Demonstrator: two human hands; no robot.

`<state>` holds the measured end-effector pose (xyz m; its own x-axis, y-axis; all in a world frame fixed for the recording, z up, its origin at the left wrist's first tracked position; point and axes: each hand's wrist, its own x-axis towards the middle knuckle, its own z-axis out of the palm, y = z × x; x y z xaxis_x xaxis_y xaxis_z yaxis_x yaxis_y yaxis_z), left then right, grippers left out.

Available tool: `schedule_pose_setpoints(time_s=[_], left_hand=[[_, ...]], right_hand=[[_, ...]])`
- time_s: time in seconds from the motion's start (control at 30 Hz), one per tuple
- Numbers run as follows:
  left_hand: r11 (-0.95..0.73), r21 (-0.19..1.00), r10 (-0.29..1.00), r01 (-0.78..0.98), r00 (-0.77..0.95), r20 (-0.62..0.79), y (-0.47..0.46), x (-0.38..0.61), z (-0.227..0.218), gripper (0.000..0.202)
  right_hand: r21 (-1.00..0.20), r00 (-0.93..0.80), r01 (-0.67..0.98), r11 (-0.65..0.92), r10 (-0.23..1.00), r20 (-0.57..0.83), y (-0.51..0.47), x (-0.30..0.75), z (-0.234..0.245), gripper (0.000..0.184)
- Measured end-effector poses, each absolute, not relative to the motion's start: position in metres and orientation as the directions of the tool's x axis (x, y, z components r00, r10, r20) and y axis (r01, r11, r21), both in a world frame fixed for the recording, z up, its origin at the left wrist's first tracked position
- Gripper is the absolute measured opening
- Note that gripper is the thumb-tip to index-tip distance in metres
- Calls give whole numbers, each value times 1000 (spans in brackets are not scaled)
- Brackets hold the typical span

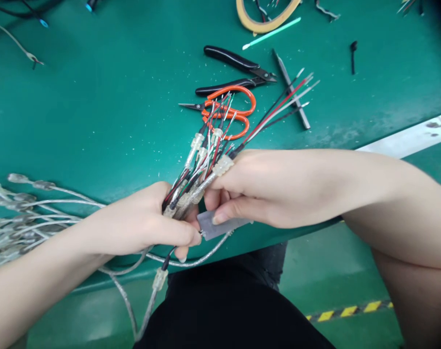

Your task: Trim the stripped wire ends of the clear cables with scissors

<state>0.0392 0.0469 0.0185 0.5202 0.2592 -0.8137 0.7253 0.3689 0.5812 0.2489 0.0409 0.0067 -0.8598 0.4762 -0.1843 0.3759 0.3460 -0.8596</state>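
A bundle of cables [189,198] with clear sleeves and stripped red, black and white wire ends fans upward from my left hand [151,218], whose fingers are wrapped round it. My right hand [242,198] pinches a small flat grey piece [222,224] between thumb and fingers, close to my left fingertips. One cable with a clear connector sleeve [223,165] passes over my right hand's knuckles, its long wires pointing up and right. Below my left hand hangs another cable end with a clear sleeve [160,279]. What the grey piece is, I cannot make out.
Orange-handled scissors [251,99] and black-handled cutters [238,60] lie beyond the wires. A metal pen-like tool [291,87], a green swab stick [274,33] and a tape roll [244,17] are farther back. More grey cables [53,213] pile at left. The green mat's front edge is near my lap.
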Motion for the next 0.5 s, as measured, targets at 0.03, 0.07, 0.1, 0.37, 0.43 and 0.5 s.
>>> schedule_pose_setpoints(time_s=[0.03,0.07,0.1,0.37,0.43,0.5], left_hand=[[371,581,260,724,520,-814,46,39,18,15],[373,581,263,723,518,-814,46,39,18,15],[375,581,263,723,517,-814,46,39,18,14],[385,548,248,743,489,-837,46,42,22,13],[380,544,238,749,489,-839,46,42,22,13],[372,560,245,741,504,-829,46,42,21,14]], right_hand=[[-858,-860,376,349,476,-184,41,249,7,11],[-857,-861,376,351,474,-184,41,248,7,11],[-856,-861,377,353,474,-184,41,248,7,11],[-860,-860,383,338,471,-197,41,248,8,13],[-863,-860,378,334,472,-194,41,249,7,13],[-864,-861,376,336,470,-192,41,249,7,12]])
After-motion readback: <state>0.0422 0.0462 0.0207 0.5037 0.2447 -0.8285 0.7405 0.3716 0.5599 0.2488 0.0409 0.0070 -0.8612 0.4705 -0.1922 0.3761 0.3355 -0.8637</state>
